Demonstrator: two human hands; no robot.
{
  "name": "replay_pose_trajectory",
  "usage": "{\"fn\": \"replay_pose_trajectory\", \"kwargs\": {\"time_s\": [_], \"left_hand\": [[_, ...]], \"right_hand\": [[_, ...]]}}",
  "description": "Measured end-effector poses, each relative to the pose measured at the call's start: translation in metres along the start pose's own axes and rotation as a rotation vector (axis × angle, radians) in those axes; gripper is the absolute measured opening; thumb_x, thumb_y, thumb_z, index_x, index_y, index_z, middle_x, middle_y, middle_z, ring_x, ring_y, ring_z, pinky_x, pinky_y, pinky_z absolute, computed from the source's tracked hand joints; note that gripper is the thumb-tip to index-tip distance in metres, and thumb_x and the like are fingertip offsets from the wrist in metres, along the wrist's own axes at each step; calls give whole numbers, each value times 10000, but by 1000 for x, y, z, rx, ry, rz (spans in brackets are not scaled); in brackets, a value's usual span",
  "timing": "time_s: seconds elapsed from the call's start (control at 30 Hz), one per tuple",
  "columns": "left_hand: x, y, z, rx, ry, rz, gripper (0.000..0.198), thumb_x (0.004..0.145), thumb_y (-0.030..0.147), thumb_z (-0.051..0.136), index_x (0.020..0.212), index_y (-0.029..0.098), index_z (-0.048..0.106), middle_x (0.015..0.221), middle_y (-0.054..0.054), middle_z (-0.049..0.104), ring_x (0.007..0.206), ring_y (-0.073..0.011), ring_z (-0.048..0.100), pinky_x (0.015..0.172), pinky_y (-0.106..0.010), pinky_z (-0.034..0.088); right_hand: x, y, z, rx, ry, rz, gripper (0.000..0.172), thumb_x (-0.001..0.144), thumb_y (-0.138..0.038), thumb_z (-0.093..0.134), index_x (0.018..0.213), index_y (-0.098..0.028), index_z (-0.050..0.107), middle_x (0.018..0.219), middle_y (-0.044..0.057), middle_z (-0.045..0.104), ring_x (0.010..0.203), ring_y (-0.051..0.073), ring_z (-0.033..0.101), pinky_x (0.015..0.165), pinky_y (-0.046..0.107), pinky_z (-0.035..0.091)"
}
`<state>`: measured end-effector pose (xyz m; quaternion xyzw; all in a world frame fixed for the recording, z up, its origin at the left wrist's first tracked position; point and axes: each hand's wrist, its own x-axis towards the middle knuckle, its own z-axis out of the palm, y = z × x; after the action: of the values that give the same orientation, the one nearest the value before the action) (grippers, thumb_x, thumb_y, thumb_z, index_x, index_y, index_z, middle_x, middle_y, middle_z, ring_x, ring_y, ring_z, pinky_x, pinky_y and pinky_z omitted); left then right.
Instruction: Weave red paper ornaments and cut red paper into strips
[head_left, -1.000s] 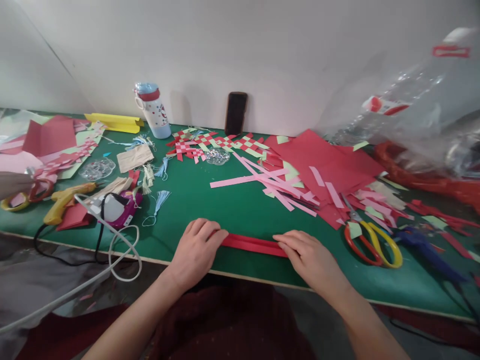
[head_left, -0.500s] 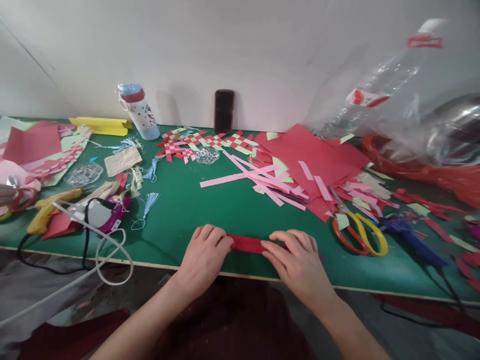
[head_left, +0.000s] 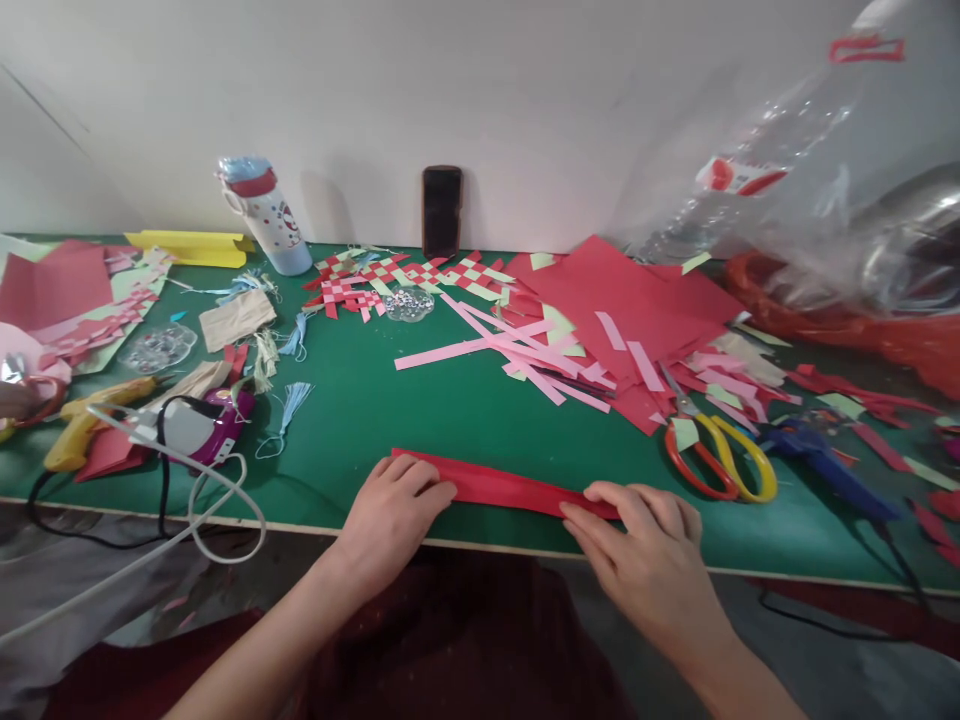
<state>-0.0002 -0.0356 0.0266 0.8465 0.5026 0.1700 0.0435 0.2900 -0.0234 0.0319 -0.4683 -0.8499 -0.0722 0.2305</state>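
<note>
A long folded strip of red paper lies along the front edge of the green table. My left hand is closed over its left part, thumb and fingers pressing the paper. Towards the other end, my right hand pinches the strip between thumb and fingertips. The stretch of paper between my hands is in plain sight, while the right tip is partly hidden by my fingers. Loose pink paper strips lie beyond, next to a pile of red paper sheets.
Right of my hands are scissors with red and yellow handles and a blue glue gun. On the left lie a yellow glue gun and a white cable. A bottle and a phone stand at the wall.
My right hand has slid rightward along the red paper, so the hands are farther apart and more of the strip shows. My left hand has shifted slightly left. The view has moved a little.
</note>
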Motion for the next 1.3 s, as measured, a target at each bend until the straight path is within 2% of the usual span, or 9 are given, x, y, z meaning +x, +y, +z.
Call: {"fn": "replay_pose_trajectory", "kwargs": {"time_s": [0.07, 0.17, 0.3, 0.47, 0.57, 0.77, 0.93, 1.13, 1.3], "left_hand": [[0, -1, 0, -1, -30, -26, 236, 943, 147, 508, 1066, 246, 682, 899, -31, 623, 860, -197, 532, 792, -346, 444], [2, -3, -1, -1, -96, -30, 346, 936, 94, 452, 1123, 273, 682, 878, -36, 588, 821, -183, 506, 789, -333, 446], [7, -6, -6, 39, -216, -15, 459, 932, 89, 410, 1239, 349, 630, 928, -39, 565, 805, -181, 482, 777, -334, 439], [8, -9, -11, 27, -290, 20, 450, 949, 131, 406, 1277, 373, 597, 979, -46, 565, 842, -194, 488, 799, -354, 441], [4, -15, -12, -28, -260, 27, 404, 956, 151, 411, 1238, 342, 627, 976, -47, 570, 843, -187, 489, 798, -344, 449], [-2, -25, -11, -133, -98, 27, 307, 950, 140, 450, 1123, 236, 684, 933, -58, 593, 839, -175, 518, 739, -291, 485], [-4, -27, -11, -140, -7, 64, 222, 960, 167, 481, 1020, 203, 691, 944, -53, 642, 844, -167, 565, 771, -293, 496], [2, -25, -12, -91, -36, 14, 264, 997, 242, 439, 860, 181, 656, 843, -29, 654, 785, -155, 583, 773, -300, 481], [10, -22, -11, -53, -26, -15, 282, 1001, 243, 425, 829, 166, 636, 796, -28, 646, 754, -168, 574, 752, -321, 469]], "right_hand": [[-4, 4, -3, -22, -3, -10, 237, 958, -304, 521, 890, -268, 746, 902, 63, 684, 882, 232, 508, 835, 416, 325], [-5, 8, -6, 11, -36, -105, 220, 959, -217, 516, 931, -224, 734, 846, 53, 687, 838, 199, 533, 824, 377, 354], [-2, 10, -7, 29, -89, -175, 242, 967, -178, 481, 1008, -200, 718, 927, 57, 711, 859, 190, 568, 828, 360, 376], [-1, 13, -2, 77, -147, -216, 274, 976, -211, 457, 1069, -220, 715, 988, 78, 688, 891, 194, 573, 785, 340, 411], [-6, 22, 1, 110, -166, -182, 266, 973, -230, 474, 1104, -237, 705, 988, 76, 669, 888, 189, 571, 760, 328, 433], [-15, 39, 3, 189, -236, -78, 244, 953, -254, 527, 1132, -238, 693, 982, 73, 658, 890, 183, 590, 774, 338, 488], [-14, 40, 1, 267, -184, -65, 214, 948, -259, 541, 1075, -261, 713, 967, 61, 663, 871, 171, 600, 760, 323, 513], [-9, 36, 4, 310, -132, 13, 147, 940, -287, 562, 932, -228, 696, 907, 54, 649, 830, 171, 604, 762, 323, 498], [-6, 32, 8, 273, -148, 99, 201, 955, -339, 530, 854, -221, 657, 856, 43, 653, 797, 174, 600, 741, 332, 459]]}}
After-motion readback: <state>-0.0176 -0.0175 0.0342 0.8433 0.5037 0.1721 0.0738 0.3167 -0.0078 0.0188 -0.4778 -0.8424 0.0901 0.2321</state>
